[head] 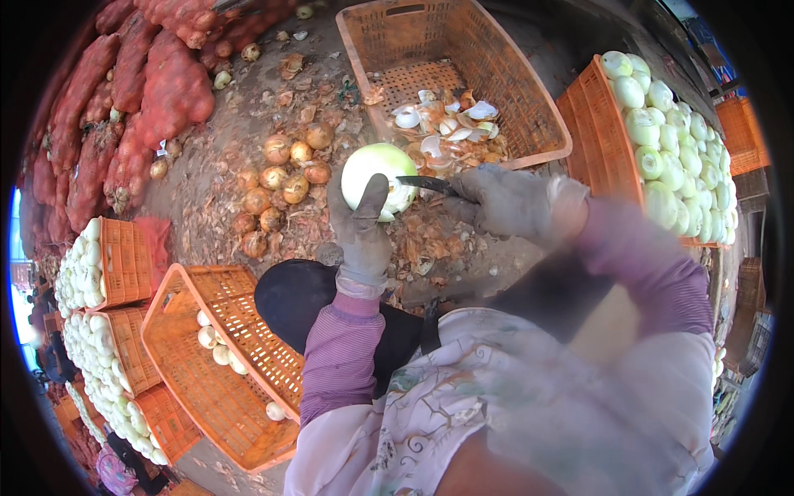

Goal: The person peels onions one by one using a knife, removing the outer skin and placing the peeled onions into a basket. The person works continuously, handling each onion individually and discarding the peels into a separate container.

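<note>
My left hand, in a grey glove, holds a large, mostly peeled onion, pale green-white, with the thumb across its near side. The closed fingers of my right hand, gloved too, grip a small knife whose dark blade points left, its tip at the onion's right side. To the left of the onion, unpeeled brown onions lie grouped on the ground. Beyond my hands stands an orange plastic crate with onion skins at its near end.
An orange crate at my lower left holds several peeled onions. Crates heaped with peeled onions stand at the far left and at the right. Red mesh sacks of onions are piled at the upper left. Loose skins cover the ground.
</note>
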Demonstrator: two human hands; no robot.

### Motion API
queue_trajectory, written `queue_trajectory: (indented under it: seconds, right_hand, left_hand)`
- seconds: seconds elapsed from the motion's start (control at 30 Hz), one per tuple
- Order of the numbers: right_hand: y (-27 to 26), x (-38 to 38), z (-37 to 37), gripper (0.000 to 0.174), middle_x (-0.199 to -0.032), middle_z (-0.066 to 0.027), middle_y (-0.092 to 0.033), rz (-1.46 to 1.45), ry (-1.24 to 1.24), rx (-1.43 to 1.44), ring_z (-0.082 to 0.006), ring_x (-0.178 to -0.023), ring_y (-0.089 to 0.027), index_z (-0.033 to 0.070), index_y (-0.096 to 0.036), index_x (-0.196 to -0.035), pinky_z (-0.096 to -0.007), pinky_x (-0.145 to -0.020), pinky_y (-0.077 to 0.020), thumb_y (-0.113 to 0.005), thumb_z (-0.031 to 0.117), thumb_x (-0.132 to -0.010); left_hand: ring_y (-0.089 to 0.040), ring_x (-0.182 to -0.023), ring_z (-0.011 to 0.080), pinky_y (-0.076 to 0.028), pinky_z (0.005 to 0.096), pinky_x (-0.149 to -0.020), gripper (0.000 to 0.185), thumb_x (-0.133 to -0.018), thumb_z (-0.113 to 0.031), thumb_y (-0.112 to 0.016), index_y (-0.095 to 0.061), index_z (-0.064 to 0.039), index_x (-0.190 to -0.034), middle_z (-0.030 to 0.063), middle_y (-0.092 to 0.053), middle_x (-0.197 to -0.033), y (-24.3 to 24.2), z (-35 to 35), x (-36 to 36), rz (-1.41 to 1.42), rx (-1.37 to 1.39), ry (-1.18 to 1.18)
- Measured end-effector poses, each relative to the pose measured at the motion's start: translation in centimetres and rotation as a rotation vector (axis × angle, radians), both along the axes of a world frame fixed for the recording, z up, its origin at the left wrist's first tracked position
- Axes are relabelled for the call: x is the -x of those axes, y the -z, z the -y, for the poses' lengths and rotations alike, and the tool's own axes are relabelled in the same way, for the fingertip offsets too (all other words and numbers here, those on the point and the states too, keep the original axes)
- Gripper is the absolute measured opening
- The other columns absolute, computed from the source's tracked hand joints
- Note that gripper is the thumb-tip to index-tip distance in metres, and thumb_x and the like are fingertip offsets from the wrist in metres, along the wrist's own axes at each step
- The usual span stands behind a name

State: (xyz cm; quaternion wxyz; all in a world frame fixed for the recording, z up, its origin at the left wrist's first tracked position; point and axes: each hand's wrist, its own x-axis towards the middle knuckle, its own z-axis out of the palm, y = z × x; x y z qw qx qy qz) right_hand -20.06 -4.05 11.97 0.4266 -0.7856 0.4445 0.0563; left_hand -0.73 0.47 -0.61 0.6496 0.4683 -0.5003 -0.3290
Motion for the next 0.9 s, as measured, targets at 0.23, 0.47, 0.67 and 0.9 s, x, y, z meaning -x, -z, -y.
queue_trajectory:
  seconds: [0.23,0.47,0.67,0.9]
  right_hand:
    - [4.1,-2.9,-5.1,0.03,-0.069,-0.0045,-0.062,0.347,0.577,-0.416,-0.0104,-0.057,-0.056,0.0,-0.057,-0.099,-0.0275,-0.051,-0.0464,-0.052,0.029,-0.099]
    - [2.7,-0.4,-2.6,0.027,-0.067,-0.0025,-0.059,0.417,0.508,-0.612,-0.0083,-0.055,-0.053,0.002,-0.056,-0.101,-0.023,-0.049,-0.0436,-0.053,0.029,-0.098]
    - [0.3,1.8,-0.3,0.026,-0.065,-0.001,-0.057,0.224,0.274,-0.515,-0.008,-0.052,-0.053,0.003,-0.058,-0.097,-0.0234,-0.045,-0.0425,-0.054,0.028,-0.097]
    - [2.5,0.7,-3.3,0.028,-0.066,-0.0018,-0.058,0.442,0.411,-0.705,-0.0088,-0.051,-0.053,0.003,-0.055,-0.104,-0.0236,-0.045,-0.0428,-0.053,0.03,-0.099]
  left_hand:
    - [-0.058,-0.105,0.0194,-0.048,0.0333,-0.092,0.055,-0.089,-0.023,-0.068,-0.043,0.0,-0.132,0.013,-0.057,-0.117,-0.8,0.8,0.6,-0.317,-0.162,-0.01]
    - [-0.058,-0.113,0.0233,-0.047,0.0365,-0.097,0.055,-0.092,-0.037,-0.063,-0.047,-0.002,-0.132,0.0124,-0.058,-0.123,-1.3,0.8,0.0,-0.8,-0.193,0.305]
    - [-0.057,-0.117,0.0333,-0.048,0.0597,-0.094,0.074,-0.082,-0.059,-0.064,-0.049,-0.009,-0.135,0.0155,-0.058,-0.129,-1.7,1.1,-1.3,-1.058,-0.492,0.556]
    - [-0.059,-0.114,0.0324,-0.05,0.052,-0.096,0.069,-0.085,-0.049,-0.064,-0.048,-0.003,-0.134,0.017,-0.059,-0.126,-1.5,1.2,-0.3,-1.049,-0.384,0.477]
